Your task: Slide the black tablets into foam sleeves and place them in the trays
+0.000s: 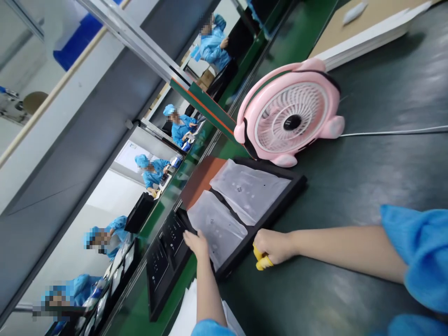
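Biggest thing here is the desk (367, 186), dark matte top w/ a soft sheen, running along a green conveyor (154, 298). Above the line there's a grey metal frame (87, 140) w/ aluminium rails, and ppl in blue smocks sit along the far side.

Next down: a pink plastic fan (290, 119), round body w/ a white slotted grille, black hub, little rounded feet, standing on the desk just behind the tray. Thin white cable (392, 132) runs off to its right. Flat cardboard sheets (367, 23) lie further back.

The tray (280, 207) is a flat black rectangle w/ a raised rim, sitting on the desk edge right by the conveyor, partly over a brown-red sheet. On it are two frosted, slightly crinkly plastic bags (245, 189), roughly rectangular, side by side. A second black tray (164, 261) w/ moulded pockets sits on the conveyor beside it.

Left hand (196, 242) is curled over the tray's near-left corner, fingers on the closer bag's edge. Right hand (275, 246) is a closed fist round a small yellow tool (262, 261), pressed against the tray's near rim. Can't tell what the tool is, only the yellow end pokes out.
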`<state>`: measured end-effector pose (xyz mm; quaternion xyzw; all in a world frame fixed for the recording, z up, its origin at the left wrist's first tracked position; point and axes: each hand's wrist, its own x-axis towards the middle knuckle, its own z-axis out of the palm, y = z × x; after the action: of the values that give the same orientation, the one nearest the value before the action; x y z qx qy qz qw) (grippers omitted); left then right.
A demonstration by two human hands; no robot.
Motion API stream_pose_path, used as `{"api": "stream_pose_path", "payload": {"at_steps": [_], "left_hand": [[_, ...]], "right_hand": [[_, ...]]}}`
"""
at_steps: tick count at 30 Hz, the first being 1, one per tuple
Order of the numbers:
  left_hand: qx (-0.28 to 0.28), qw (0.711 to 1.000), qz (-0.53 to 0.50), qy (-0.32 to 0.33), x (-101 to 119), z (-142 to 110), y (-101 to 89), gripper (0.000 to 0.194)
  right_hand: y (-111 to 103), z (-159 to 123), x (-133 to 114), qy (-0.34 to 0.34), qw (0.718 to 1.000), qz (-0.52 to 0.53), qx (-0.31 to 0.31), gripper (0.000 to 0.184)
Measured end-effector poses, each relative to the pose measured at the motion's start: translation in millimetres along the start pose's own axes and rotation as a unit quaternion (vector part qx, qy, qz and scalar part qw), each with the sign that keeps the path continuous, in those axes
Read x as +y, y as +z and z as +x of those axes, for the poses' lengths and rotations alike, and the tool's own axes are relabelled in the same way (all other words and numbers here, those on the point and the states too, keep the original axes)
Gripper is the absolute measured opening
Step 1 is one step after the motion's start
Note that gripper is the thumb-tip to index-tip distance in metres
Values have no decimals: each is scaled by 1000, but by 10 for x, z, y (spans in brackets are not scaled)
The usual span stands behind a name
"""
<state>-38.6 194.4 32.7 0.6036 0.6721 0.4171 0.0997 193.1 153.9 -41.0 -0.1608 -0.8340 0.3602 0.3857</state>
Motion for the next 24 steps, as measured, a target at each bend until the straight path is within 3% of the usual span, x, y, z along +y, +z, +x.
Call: {"api": "stream_pose_path", "payload": {"at_steps": [3, 5, 7, 11, 13, 15, 20, 24], "left_hand": [[20, 983, 123, 135, 139, -376, 206, 23], [-47, 945, 221, 235, 212, -613, 399, 31], [-115, 893, 314, 300, 270, -760, 552, 24], [-94, 790, 433, 425, 343, -735, 591, 25], [-80, 760, 442, 470, 354, -630, 534, 27], [-85, 754, 452, 468, 346, -501, 505, 27], [-107, 821, 469, 308, 271, -81, 714, 20], [-118, 837, 454, 280, 217, 350, 954, 17]], "right_hand": [[5, 18, 10, -18, 999, -38, 5, 26], [9, 13, 16, -19, 997, -71, -2, 27], [-3, 6, 15, -16, 995, -100, -6, 27], [-94, -8, 2, -18, 986, -165, -2, 29], [-166, -8, 11, -10, 979, -206, 5, 29], [-247, 4, 36, 28, 973, -229, 19, 25], [-397, 82, 97, 215, 947, -223, 86, 27], [-374, 132, 65, 250, 939, -221, 78, 26]]}}
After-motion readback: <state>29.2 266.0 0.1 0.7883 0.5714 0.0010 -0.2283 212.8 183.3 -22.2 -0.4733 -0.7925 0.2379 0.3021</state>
